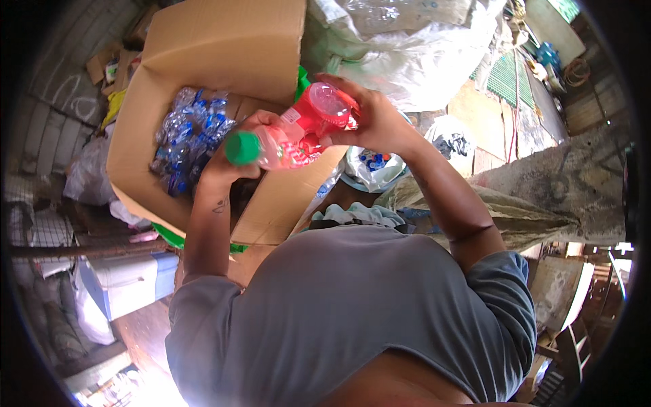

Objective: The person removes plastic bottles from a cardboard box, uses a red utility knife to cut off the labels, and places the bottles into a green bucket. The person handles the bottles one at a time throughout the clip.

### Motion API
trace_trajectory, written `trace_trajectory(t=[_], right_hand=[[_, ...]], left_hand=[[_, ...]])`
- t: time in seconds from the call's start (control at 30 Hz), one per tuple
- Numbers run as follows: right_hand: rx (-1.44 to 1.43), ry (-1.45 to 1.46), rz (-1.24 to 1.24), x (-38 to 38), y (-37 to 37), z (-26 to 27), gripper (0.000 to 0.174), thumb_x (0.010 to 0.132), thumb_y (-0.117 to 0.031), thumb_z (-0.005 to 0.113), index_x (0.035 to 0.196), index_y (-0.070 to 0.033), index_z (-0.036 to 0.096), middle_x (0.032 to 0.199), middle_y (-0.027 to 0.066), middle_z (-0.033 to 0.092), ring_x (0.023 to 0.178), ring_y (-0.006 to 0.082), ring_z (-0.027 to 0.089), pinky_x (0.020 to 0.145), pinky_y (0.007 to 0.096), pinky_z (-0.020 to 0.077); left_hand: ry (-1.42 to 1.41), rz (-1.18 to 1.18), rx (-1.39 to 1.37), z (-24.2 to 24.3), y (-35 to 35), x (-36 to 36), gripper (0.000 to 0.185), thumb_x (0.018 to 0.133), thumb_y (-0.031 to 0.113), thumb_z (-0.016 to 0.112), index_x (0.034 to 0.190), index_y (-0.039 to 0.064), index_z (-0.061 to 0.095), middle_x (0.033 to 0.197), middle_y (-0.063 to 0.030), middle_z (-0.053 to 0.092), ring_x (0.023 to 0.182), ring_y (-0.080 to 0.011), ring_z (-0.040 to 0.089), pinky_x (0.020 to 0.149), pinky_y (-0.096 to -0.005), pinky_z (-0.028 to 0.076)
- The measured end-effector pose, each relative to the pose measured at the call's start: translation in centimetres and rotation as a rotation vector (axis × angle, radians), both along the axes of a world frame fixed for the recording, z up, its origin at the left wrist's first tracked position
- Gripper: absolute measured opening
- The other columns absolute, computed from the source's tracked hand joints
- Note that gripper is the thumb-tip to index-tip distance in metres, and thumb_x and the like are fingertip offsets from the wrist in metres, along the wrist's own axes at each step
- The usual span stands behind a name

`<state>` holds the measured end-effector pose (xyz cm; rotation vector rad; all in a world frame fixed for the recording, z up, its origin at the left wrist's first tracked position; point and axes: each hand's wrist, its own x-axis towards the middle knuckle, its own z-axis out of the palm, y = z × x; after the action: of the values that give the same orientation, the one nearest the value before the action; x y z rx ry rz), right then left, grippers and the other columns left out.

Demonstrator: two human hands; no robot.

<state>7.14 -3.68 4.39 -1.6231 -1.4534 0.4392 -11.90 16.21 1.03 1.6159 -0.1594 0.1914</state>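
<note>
Both my hands hold a clear plastic bottle (269,147) with a green cap and a red-and-white label, over the near side of an open cardboard box. Around the neck end, close to the cap, is my left hand (224,163), partly hidden behind the bottle. My right hand (374,119) curls about the base end, fingers on the far side and thumb below. The red label (305,114) looks crumpled under the bottle; whether part of it is loose I cannot tell. Many small clear bottles with blue parts (188,132) lie inside the cardboard box (218,35).
A basin lined with a white bag (363,175) holds blue and red caps, right of the box. Beyond stands a large translucent sack (402,66). A concrete post (559,188) is at right, a white-and-blue cooler box (127,282) at left.
</note>
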Motion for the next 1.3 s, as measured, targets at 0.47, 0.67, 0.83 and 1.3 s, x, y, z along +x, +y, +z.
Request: trace_trajectory(t=[0.47,0.67,0.83,1.3], right_hand=[[0.044,0.791,-0.405,1.8,-7.8,-2.8,0.045,0.097,-0.042,0.028,0.101,-0.005,0.054,0.065,-0.0025,0.040,0.052,0.0069,0.030,0.048,0.0217,0.0249],[-0.093,0.586,-0.270,-0.9,-8.0,-0.7,0.043,0.097,-0.038,0.035,0.083,-0.002,0.054,0.062,-0.0016,0.039,0.058,0.0080,0.035,0.054,0.0246,0.0318],[-0.071,0.434,-0.326,-0.3,-7.4,-1.7,0.046,0.096,-0.040,0.037,0.085,0.002,0.053,0.064,0.0091,0.047,0.062,0.0175,0.045,0.062,0.0325,0.0401],[-0.046,0.255,-0.370,-0.2,-8.1,-1.6,0.042,0.096,-0.035,0.037,0.098,0.003,0.056,0.070,0.0241,0.054,0.069,0.0377,0.055,0.064,0.0423,0.0418]], left_hand=[[-0.243,0.587,0.162,3.2,-7.3,12.2,0.025,0.095,0.026,0.047,0.099,0.002,0.055,0.088,-0.0053,0.057,0.080,-0.0115,0.054,0.071,-0.0266,0.045],[-0.335,0.711,0.465,3.8,-9.3,14.1,0.030,0.094,0.029,0.046,0.097,0.000,0.053,0.078,-0.0148,0.061,0.071,-0.0246,0.061,0.063,-0.0348,0.047],[-0.343,0.723,0.511,5.0,-10.7,14.1,0.031,0.093,0.029,0.047,0.097,-0.001,0.052,0.078,-0.0169,0.062,0.072,-0.0307,0.061,0.064,-0.0363,0.047],[-0.413,0.758,0.256,4.3,-10.1,14.1,0.031,0.095,0.030,0.045,0.096,-0.001,0.052,0.082,-0.0057,0.054,0.073,-0.0127,0.050,0.065,-0.0267,0.045]])
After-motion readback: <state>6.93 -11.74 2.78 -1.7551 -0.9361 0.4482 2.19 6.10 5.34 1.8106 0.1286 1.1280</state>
